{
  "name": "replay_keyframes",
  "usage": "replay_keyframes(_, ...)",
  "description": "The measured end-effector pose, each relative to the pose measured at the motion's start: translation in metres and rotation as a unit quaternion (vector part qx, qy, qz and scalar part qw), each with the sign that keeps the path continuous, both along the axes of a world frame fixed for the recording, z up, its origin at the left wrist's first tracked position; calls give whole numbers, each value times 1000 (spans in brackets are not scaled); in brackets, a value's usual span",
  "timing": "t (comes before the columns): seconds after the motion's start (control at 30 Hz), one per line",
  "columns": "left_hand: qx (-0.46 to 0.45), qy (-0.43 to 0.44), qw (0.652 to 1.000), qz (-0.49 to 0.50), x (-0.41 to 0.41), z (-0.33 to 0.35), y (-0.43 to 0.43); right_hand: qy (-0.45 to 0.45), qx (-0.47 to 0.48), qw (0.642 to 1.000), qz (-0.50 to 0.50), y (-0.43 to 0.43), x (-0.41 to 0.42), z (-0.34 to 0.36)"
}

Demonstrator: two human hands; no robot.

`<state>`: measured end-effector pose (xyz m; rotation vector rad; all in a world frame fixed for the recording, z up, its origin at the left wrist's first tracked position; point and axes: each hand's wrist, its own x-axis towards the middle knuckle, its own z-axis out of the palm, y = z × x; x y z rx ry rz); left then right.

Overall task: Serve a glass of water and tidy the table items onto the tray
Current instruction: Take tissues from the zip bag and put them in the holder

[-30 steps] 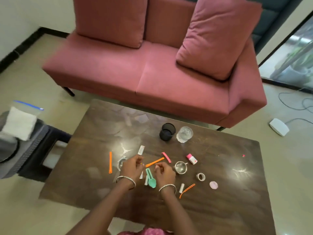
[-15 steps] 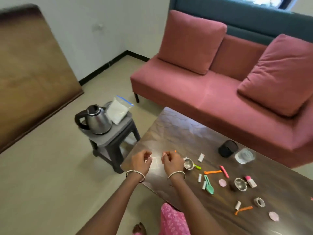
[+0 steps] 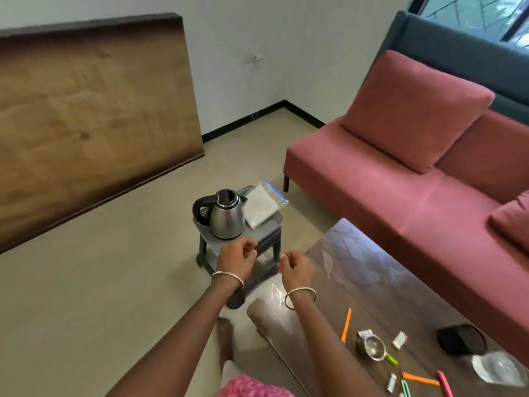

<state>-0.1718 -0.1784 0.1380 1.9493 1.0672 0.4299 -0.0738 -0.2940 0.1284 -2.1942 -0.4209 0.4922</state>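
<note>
A steel kettle (image 3: 226,216) with a black handle stands on a grey tray (image 3: 269,226) on a low black stool, beside a zip bag (image 3: 262,207) of white material. My left hand (image 3: 237,259) hovers just in front of the kettle with curled fingers and nothing visible in it. My right hand (image 3: 296,269) is over the table's left corner, its fingertips pinched together. A clear glass (image 3: 498,368) and a black mesh cup (image 3: 461,338) stand at the lower right of the dark wooden table (image 3: 357,282).
Small items lie scattered on the table: an orange stick (image 3: 346,325), a metal strainer (image 3: 373,346), a white sachet (image 3: 399,339), an orange clip (image 3: 419,378), a pink stick (image 3: 445,383). A red sofa (image 3: 400,190) runs behind the table. A wooden board (image 3: 86,124) leans on the wall.
The view has swung left from the table to the stool and kettle. Both hands lifted off the table items and moved left toward the kettle and tray.
</note>
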Motion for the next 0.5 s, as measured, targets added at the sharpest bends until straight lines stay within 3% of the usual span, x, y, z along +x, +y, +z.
replay_keyframes(0.5,-1,-3,995,-100,149,-37,208,29,-53,996,-68,195,151,-56)
